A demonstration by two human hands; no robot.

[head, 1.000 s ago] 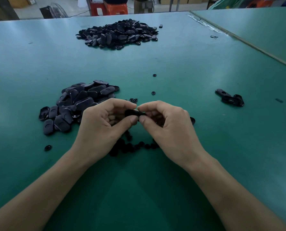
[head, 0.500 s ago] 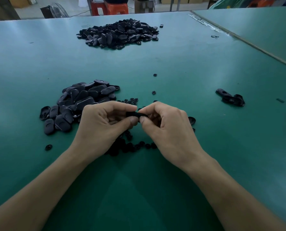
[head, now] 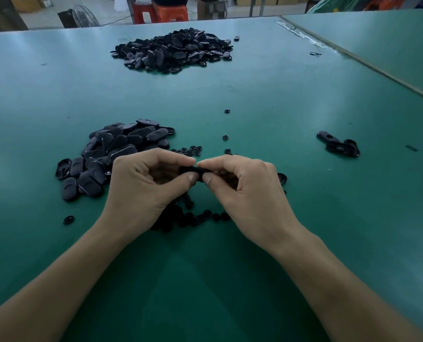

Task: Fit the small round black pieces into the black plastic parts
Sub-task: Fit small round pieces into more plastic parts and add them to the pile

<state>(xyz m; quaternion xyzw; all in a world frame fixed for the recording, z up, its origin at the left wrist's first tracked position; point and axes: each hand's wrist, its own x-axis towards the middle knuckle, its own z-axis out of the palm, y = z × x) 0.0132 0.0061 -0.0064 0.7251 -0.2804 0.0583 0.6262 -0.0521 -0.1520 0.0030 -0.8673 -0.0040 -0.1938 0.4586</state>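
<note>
Green worktop (head: 304, 218). Far left: lone small round black piece (head: 68, 219) lying flat, near heap of oval black plastic parts (head: 116, 154). Left hand (head: 146, 186): fingers curled, thumb and forefinger pinching left end of single black plastic part (head: 192, 171), held above worktop. Second, larger heap of same parts (head: 173, 50) well beyond. Scatter of small round black pieces (head: 193, 218) on worktop under both hands. Right hand (head: 250, 191): curled, pinching other end of held part; whether round piece is seated in it, cannot tell. Right: few loose black parts (head: 339, 145), well apart.
</note>
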